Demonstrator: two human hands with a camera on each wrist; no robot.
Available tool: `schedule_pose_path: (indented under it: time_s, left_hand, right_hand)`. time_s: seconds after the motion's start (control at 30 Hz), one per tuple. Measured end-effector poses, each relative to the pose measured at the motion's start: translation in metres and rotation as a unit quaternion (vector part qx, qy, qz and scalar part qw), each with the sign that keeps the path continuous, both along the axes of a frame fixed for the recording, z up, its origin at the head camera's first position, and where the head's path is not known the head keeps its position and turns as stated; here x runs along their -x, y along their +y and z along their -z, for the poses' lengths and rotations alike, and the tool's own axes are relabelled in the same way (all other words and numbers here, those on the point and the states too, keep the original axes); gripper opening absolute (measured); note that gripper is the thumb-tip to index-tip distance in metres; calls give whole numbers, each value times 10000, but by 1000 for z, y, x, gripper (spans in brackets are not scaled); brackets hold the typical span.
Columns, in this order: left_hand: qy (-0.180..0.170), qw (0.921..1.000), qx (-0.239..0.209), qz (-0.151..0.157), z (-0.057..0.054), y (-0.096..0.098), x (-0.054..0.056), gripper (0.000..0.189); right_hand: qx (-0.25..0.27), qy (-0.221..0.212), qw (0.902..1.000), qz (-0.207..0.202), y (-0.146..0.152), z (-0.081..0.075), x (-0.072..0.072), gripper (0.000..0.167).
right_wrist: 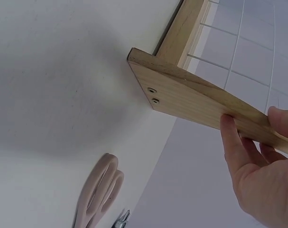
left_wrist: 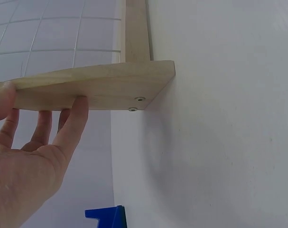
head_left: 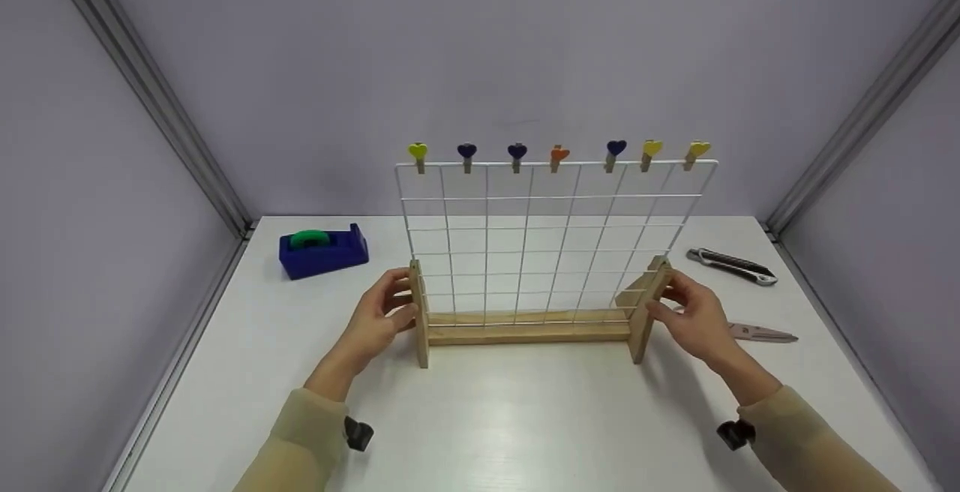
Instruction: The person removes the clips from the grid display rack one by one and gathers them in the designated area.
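**Wooden stand (head_left: 529, 336) held at both side panels**

From my remote station, the head view places the stand upright at the middle of the white surface (head_left: 480, 417). It carries a white wire grid (head_left: 523, 253), with seven heart-topped clips (head_left: 556, 156) along the top wire: three yellow, three dark blue, one orange.

My left hand (head_left: 377, 319): grip closed to the thickness of the left side panel (head_left: 420, 327), thumb at the edge, fingertips against the outer face.

My right hand (head_left: 694, 319): grip likewise closed on the right side panel (head_left: 646, 313). Both wrist views show two screws (right_wrist: 155, 100) low on the outer face.

Surroundings: a blue tape dispenser (head_left: 324, 258) with a green core (head_left: 310, 238) lies left of the stand. At right, a utility knife (head_left: 731, 265) lies beyond pink scissors (head_left: 763, 333), partly hidden by my right hand.
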State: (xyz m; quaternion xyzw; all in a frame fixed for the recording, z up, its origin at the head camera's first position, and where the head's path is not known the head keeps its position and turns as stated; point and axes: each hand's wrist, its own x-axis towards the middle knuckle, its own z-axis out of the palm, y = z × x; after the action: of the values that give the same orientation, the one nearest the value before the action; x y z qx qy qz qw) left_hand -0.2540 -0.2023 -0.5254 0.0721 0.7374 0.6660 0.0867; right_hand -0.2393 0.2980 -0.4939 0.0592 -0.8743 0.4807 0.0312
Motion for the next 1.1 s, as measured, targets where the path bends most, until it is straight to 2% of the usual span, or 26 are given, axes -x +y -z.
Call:
schedule_pose_path:
  time_s: [0.7, 0.77, 0.87, 0.93, 0.97, 1.1]
  left_hand:
    - [87, 9999, 56, -76, -1, 2, -2, 56]
    - [86, 9999, 75, -86, -1, 2, -3, 56]
    - [85, 9999, 117, -71, -2, 2, -3, 57]
    - [93, 9999, 133, -44, -2, 1, -4, 57]
    - [92, 9999, 136, -25, -1, 1, -4, 57]
    - [137, 9998, 136, -22, -1, -1, -4, 57]
  right_hand:
    - [-263, 111, 9996, 19, -2, -5, 0, 49]
    - [-415, 148, 9990, -10, -3, -6, 0, 48]
    - [-968, 239, 9950, -64, -6, -12, -2, 42]
    - [-1582, 205, 9870, -179, -7, -20, -4, 39]
    - [-1983, 146, 9797, -237, -9, -26, -6, 39]
    - [-3351, -203, 9401, -595, -21, -57, -15, 34]
